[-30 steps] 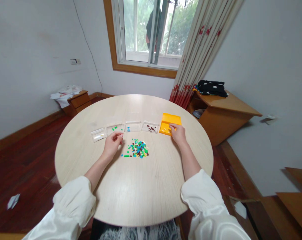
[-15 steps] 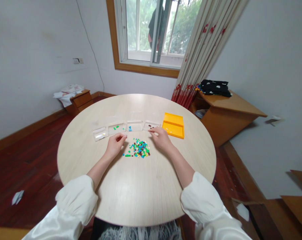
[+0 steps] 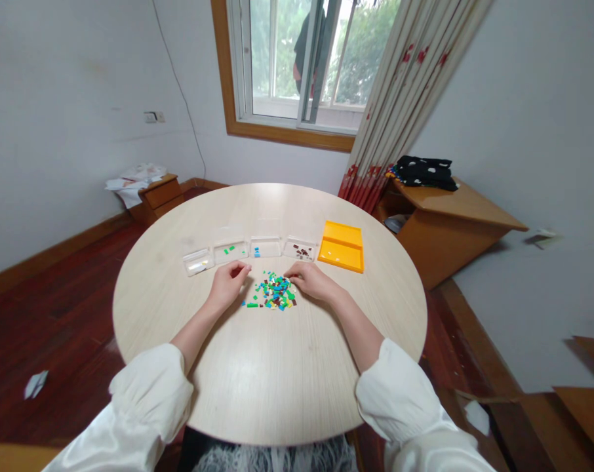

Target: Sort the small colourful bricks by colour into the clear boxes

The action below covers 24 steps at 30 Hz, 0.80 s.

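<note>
A loose pile of small building bricks (image 3: 276,292) in green, blue, brown, white and yellow lies on the table between my hands. My right hand (image 3: 313,280) reaches to the pile's upper right edge, fingers drawn together; whatever lies between the tips is too small to make out. Left of the pile, my left hand (image 3: 229,286) rests with thumb and fingers pinched, and what they hold is unclear. Beyond my hands, a clear box (image 3: 298,240) contains brown bricks, another clear box (image 3: 265,240) blue ones, and a third clear box (image 3: 223,246) green ones.
A small clear box (image 3: 191,255) with a few pale pieces stands at the left end of the row. The open yellow box (image 3: 343,231) at the right end has small white pieces inside. All stand on the round wooden table (image 3: 272,373).
My right hand has moved back from the box of brown bricks to the edge of the pile, uncovering that box. My left hand has hardly moved.
</note>
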Motion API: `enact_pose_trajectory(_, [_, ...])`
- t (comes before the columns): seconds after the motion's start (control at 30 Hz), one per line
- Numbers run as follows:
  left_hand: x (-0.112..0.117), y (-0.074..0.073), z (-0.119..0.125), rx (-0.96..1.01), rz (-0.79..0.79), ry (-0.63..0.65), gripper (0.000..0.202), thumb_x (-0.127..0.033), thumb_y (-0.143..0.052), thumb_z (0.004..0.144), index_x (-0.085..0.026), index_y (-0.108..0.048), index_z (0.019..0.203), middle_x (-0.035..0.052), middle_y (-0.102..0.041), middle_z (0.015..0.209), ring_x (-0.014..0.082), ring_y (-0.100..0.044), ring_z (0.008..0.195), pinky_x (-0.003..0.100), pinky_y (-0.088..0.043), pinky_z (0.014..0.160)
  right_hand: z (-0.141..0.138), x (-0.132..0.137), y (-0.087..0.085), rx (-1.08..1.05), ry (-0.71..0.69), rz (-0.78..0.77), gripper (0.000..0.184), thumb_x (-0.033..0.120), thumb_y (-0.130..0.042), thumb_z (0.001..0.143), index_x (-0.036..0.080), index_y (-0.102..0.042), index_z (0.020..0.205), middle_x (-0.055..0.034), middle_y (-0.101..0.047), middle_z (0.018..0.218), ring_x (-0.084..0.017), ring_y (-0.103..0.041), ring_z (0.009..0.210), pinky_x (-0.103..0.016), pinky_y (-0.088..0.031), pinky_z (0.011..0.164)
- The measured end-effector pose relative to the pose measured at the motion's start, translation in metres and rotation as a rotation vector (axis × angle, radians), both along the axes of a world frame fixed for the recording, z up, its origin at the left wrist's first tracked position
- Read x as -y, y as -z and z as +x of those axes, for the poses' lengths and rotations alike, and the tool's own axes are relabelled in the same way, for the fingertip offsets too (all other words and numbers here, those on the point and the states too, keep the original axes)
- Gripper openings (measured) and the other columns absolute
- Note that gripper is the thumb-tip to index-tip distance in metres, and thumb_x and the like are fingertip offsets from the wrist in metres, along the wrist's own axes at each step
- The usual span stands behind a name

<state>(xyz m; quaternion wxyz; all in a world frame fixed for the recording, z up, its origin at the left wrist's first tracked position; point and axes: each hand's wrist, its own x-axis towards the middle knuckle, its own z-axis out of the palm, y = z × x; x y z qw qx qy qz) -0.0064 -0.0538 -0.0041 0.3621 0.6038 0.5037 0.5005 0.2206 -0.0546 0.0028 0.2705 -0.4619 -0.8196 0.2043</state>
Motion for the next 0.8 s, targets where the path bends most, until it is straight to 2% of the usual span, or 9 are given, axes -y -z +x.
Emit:
enact_pose_trajectory(0.1, [0.0006,-0.0013,0.0004,0.003,-0.009,-0.003,0.027,-0.043,-0.061,0.064,-0.016,-0.061,0.061,-0.0007,-0.057,0.055,0.0124,-0.048,0.052,0.024,-0.036,0.054,0.0006,-0.0006,0.0006,0.053,-0.041,-0.020,0.022,0.008,-0.056,0.076,0.016,-0.073,0.086,-0.0060,-0.071,0.083,-0.015,-0.062,0.079,-0.024,-0.045,0.074])
enact_pose_trajectory(0.43, [-0.0015,0.0037,-0.0014,-0.006,0.009,0.003,0.026,-0.042,-0.061,0.066,-0.016,-0.061,0.061,-0.0013,-0.057,0.055,0.0120,-0.048,0.053,0.024,-0.036,0.054,0.0045,-0.0062,0.0038,0.115,0.024,-0.017,0.017,0.006,-0.057,0.075,0.012,-0.072,0.081,-0.0078,-0.070,0.082,-0.016,-0.061,0.078,-0.026,-0.045,0.076])
enact_pose_trajectory(0.63, [-0.0009,0.0037,-0.0021,-0.018,0.002,0.006,0.026,-0.041,-0.061,0.067,-0.016,-0.062,0.062,-0.0008,-0.058,0.056,0.0123,-0.049,0.053,0.024,-0.036,0.055,0.0050,-0.0049,0.0017,0.086,-0.022,-0.012,0.016,0.010,-0.060,0.076,0.014,-0.073,0.085,-0.0070,-0.070,0.083,-0.015,-0.062,0.079,-0.025,-0.045,0.077])
enact_pose_trajectory(0.8, [-0.0010,0.0039,-0.0020,-0.028,0.005,0.001,0.027,-0.042,-0.060,0.067,-0.016,-0.061,0.061,-0.0005,-0.057,0.055,0.0128,-0.049,0.053,0.025,-0.036,0.054,0.0015,-0.0042,0.0037,0.057,0.004,-0.024,0.012,0.008,-0.061,0.076,0.013,-0.072,0.078,-0.0064,-0.069,0.078,-0.014,-0.061,0.074,-0.025,-0.045,0.074])
